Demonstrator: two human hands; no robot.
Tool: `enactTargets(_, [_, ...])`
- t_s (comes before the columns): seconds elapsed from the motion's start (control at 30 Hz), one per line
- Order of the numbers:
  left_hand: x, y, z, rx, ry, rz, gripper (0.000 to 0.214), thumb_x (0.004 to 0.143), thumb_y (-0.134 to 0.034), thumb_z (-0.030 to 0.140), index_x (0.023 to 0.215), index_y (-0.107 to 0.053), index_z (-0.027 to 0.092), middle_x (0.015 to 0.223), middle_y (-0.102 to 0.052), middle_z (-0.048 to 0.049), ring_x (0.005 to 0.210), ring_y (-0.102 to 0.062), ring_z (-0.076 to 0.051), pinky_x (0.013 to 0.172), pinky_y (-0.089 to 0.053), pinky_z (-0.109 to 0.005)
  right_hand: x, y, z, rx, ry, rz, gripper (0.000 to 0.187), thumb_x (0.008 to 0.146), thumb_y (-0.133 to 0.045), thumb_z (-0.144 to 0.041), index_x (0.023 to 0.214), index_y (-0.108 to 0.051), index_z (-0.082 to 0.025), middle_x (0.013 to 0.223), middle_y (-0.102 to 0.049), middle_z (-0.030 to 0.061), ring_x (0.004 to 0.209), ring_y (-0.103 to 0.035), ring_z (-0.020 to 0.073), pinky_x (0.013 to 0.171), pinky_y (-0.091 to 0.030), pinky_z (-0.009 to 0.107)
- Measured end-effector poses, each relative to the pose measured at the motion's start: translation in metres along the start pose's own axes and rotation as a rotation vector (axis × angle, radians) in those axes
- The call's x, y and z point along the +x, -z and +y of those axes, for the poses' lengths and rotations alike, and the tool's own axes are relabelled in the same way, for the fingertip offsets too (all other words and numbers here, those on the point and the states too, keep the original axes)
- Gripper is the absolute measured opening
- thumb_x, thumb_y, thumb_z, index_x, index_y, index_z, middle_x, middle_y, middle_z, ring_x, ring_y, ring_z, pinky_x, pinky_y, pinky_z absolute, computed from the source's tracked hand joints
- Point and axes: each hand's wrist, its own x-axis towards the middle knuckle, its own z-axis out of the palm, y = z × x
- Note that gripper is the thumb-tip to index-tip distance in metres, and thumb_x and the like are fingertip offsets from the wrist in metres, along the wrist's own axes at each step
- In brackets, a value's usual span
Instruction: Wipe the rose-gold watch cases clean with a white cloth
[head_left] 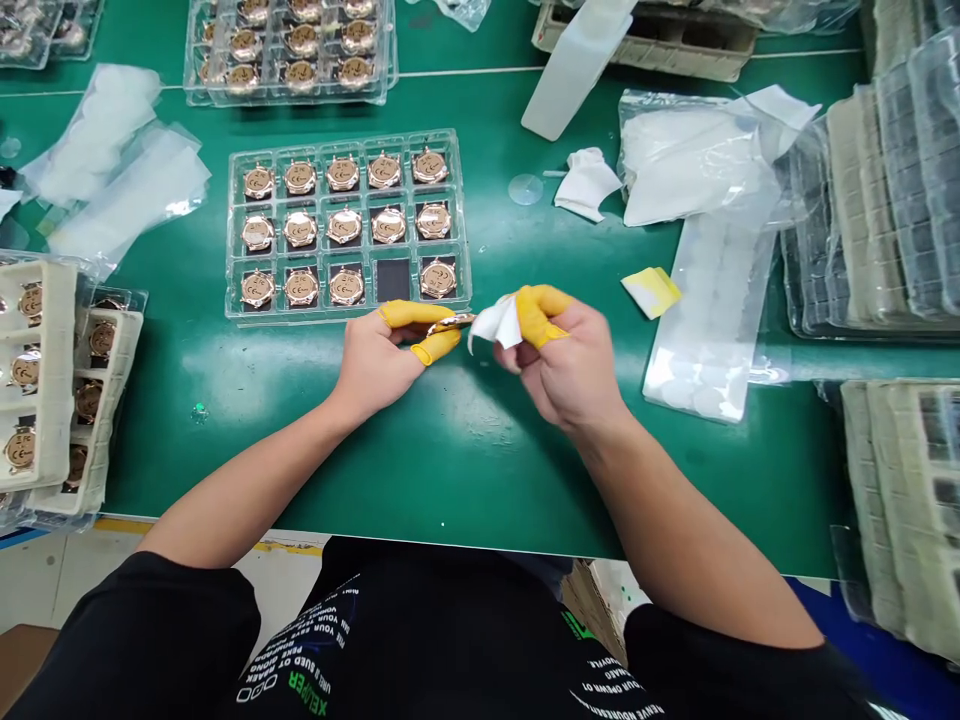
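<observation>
My left hand (382, 360), with yellow finger cots on thumb and forefinger, pinches a gold watch case (448, 323) edge-on. In my right hand (570, 350), also in yellow finger cots, a folded white cloth (499, 322) is gripped, its loose end at the watch case's right edge. Just beyond my hands lies a clear plastic tray (322, 315) with watch cases in rows, their engraved backs up. One compartment (393, 280) in the nearest row shows only its dark lining.
Another filled tray (292, 98) sits at the back, and cream trays (56, 480) of watch cases stand at left. Plastic film strips (705, 320), white cloths (660, 165) and a yellow-white piece (651, 292) lie at right, beside stacked trays (862, 220).
</observation>
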Motion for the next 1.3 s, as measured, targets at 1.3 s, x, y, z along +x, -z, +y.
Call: enactTargets(1.3, [-0.007, -0.014, 0.006, -0.319, 0.217, -0.125, 0.043, 0.053, -0.099, 0.036, 0.083, -0.076, 0.016, 0.087, -0.078, -0.0034, 0.091, -0.076, -0.023, 0.089, -0.063, -0.039, -0.001, -0.016, 0.005, -0.543, 0.387, 0.186, 0.046, 0.097, -0.055, -0.056, 0.066, -0.057, -0.022, 0.058, -0.053, -0.0001, 0.054, -0.047, 0.0114, 0.054, -0.039, 0.029])
